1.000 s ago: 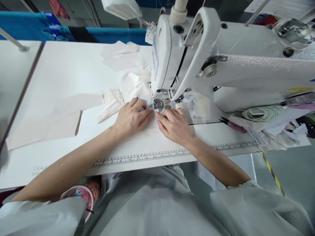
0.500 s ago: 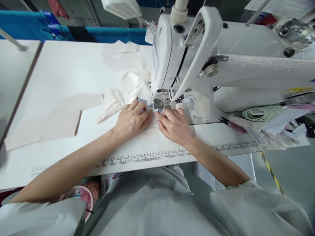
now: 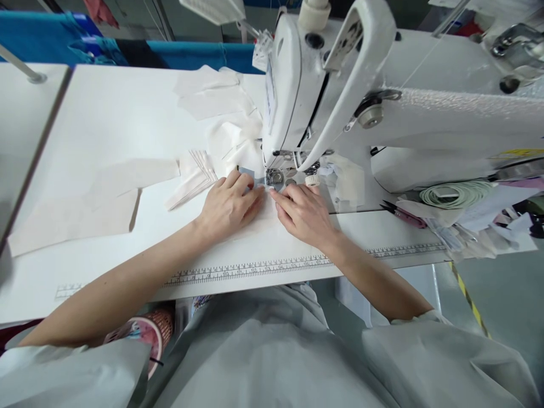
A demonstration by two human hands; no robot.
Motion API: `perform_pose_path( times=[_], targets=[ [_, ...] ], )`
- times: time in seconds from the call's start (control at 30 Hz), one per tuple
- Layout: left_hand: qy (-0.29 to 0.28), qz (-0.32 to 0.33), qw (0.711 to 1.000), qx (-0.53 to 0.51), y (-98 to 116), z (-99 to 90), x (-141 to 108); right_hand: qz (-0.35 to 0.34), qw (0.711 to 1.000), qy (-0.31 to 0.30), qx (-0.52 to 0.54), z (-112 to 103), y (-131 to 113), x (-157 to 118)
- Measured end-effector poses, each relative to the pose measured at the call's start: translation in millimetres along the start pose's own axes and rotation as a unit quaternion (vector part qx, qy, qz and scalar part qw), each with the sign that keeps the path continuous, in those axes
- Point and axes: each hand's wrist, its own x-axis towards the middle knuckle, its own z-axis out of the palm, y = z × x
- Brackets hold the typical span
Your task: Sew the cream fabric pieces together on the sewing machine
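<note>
My left hand (image 3: 229, 204) lies left of the presser foot (image 3: 274, 177) of a white sewing machine (image 3: 283, 90), its fingers bent and closed on a pale fabric piece (image 3: 264, 218). From the right, my right hand (image 3: 304, 212) grips the same fabric close to the foot, index finger forward and the others curled. Both sets of fingertips almost meet in front of the needle area. Much of the fabric is hidden under my hands, and its pale colour blends with the table.
Left of my hands lie a folded fabric stack (image 3: 193, 178) and flat cut pieces (image 3: 76, 218). Crumpled fabric (image 3: 233, 141) sits behind. At right are thread snips (image 3: 403, 215), a pale green coil (image 3: 454, 194) and scraps. A printed ruler (image 3: 255, 269) follows the front edge.
The view has shifted slightly. My right index finger looks a little straighter near the presser foot; otherwise both hands keep nearly the same place on the fabric.
</note>
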Motion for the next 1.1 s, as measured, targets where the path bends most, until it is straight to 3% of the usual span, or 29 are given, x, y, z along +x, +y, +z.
perform_pose_path(
  times=[0.2, 0.37, 0.5, 0.6, 0.77, 1.1],
  targets=[
    [-0.005, -0.006, 1.0, -0.017, 0.5, 0.7, 0.6, -0.004, 0.999, -0.021, 0.026, 3.1, 8.5, -0.8],
    [-0.02, 0.021, 1.0, 0.01, 6.9, -16.9, -7.5, -0.012, 1.0, -0.009, 0.009, 2.6, 8.3, -0.6],
    [-0.044, 0.079, 0.996, -0.018, 8.9, -38.0, -33.2, -0.009, 1.0, -0.016, 0.007, 0.8, 6.5, 0.1],
    [-0.03, 0.089, 0.995, -0.04, 4.8, -44.9, -60.3, -0.006, 1.0, -0.018, 0.008, 0.2, 5.9, 0.7],
    [-0.002, 0.059, 0.997, -0.053, -3.2, -39.5, -89.5, -0.005, 1.0, -0.023, 0.012, 0.9, 5.9, 0.9],
    [0.041, 0.084, 0.996, 0.008, -4.1, -36.9, -88.4, -0.009, 1.0, -0.02, 0.003, 1.7, 5.7, 0.0]
  ],
)
